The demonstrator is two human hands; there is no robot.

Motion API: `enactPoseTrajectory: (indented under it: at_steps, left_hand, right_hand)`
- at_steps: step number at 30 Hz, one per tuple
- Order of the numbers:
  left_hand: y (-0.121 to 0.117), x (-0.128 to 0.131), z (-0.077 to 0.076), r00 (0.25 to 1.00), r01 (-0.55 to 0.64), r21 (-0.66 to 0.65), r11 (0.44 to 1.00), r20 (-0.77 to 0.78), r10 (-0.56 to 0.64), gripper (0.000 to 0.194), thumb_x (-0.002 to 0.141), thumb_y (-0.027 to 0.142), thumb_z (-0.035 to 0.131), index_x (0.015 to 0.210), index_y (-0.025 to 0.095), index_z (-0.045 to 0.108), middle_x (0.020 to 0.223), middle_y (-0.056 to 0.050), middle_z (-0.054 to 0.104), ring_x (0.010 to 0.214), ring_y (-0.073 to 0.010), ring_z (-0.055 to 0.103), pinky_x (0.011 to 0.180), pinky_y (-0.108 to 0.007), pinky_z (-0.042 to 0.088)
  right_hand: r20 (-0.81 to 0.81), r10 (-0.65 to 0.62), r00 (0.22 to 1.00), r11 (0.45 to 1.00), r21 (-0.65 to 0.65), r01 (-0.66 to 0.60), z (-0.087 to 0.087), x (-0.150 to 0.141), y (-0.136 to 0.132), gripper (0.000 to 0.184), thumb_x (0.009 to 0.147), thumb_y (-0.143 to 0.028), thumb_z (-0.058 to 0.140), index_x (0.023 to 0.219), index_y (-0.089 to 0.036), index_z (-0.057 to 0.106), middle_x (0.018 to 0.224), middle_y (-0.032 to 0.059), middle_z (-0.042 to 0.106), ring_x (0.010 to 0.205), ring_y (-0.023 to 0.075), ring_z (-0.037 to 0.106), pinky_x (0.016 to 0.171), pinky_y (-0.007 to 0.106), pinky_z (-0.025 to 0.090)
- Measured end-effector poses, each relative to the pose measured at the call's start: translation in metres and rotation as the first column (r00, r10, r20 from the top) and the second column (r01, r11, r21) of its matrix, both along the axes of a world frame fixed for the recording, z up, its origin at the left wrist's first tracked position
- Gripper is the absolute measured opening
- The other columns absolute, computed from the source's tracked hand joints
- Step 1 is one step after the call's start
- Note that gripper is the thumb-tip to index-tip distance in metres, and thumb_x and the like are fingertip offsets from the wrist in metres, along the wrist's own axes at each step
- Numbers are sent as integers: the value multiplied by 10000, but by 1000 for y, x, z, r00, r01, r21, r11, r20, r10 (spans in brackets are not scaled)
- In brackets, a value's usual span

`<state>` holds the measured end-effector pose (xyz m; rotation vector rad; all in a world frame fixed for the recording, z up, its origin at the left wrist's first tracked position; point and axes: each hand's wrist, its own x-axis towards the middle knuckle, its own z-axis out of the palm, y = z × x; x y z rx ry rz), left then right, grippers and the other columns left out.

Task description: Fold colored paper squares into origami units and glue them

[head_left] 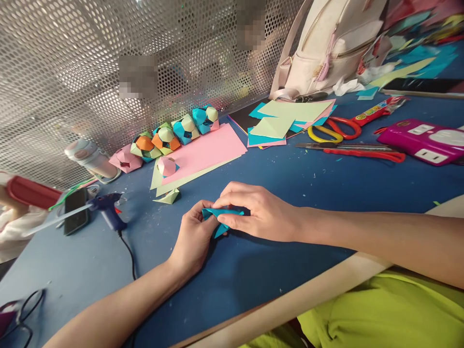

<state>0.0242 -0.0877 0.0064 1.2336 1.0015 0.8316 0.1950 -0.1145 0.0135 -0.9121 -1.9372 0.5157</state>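
Observation:
A small blue piece of folded paper (222, 229) is held between my two hands, just above the blue table. My left hand (194, 234) pinches its left side with thumb and fingers. From the right, my right hand (250, 210) grips the upper edge, its thumb along the near side. Part of the paper is hidden behind the fingers. Beyond my hands lie a folded pale green paper piece (169, 196) and a small pink and blue folded piece (167, 166), the latter on pink paper sheets (206, 150).
Several folded paper balls (166, 138) line the perforated metal screen (203, 48). A glue gun (110, 212), phone (77, 212) and bottle (90, 157) are at left. Scissors (333, 133), a cutter knife (362, 151), a purple power strip (424, 140) and a backpack (326, 58) are at right.

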Motion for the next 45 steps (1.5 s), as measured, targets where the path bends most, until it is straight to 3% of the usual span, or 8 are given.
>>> enactPoseTrajectory:
  at_steps: [4,9,12,18,29,32,37,45]
  left_hand:
    - [1,-1,0,999,10,13,1000,-41,-10,186,708,258,725,725,163,567,575,46,576,525,-86,512,528,-205,436]
    - [1,0,0,999,-5,4,1000,-49,5,220,671,249,751,711,165,551,605,54,572,527,-70,492,520,-186,412]
    - [1,0,-1,997,-3,28,1000,-71,5,227,660,242,755,692,163,545,601,60,552,527,-62,473,517,-178,400]
    - [0,1,-1,989,15,71,997,-149,-4,220,699,310,738,710,162,575,602,51,556,545,-72,490,531,-187,394]
    - [-4,2,1,989,33,99,995,-144,-18,214,738,336,720,721,163,594,602,56,552,545,-62,461,529,-182,382]
    - [-3,1,0,991,41,72,997,-129,-32,213,736,336,723,735,164,597,595,50,567,538,-73,488,526,-191,397]
    - [0,1,1,996,24,42,999,-83,-20,205,751,329,705,729,166,582,560,50,562,507,-80,495,499,-195,397]
    - [3,2,1,997,-14,48,999,-77,18,204,723,311,723,722,166,579,544,50,571,492,-81,500,486,-191,404]
  right_hand:
    - [-40,22,999,999,-38,-24,1,1,1,296,962,-267,442,907,-122,694,876,74,618,807,134,591,755,270,472]
    - [-18,-24,1000,991,-135,21,5,0,0,140,870,-214,595,926,-140,700,874,46,624,748,117,591,702,245,464]
    - [16,-60,998,985,-161,61,6,-1,0,136,839,-204,633,932,-129,698,865,42,615,706,109,573,664,238,450]
    - [38,-114,993,982,-145,119,3,-2,3,82,845,-161,619,857,-134,695,789,14,591,659,89,534,618,216,407]
    - [-69,-150,986,981,-135,140,2,-4,3,89,807,-108,644,724,-139,649,731,-13,582,639,75,518,603,198,383]
    - [-68,-113,991,975,-200,97,5,-3,2,55,820,-175,649,785,-138,670,764,-8,576,656,80,531,630,209,396]
    - [-88,-23,996,928,-372,-12,11,3,3,366,958,-345,415,800,-145,678,888,44,602,836,142,578,731,254,426]
    - [-185,19,982,849,-516,-114,8,10,15,294,900,-334,492,957,-136,700,949,45,678,915,164,599,811,264,439]
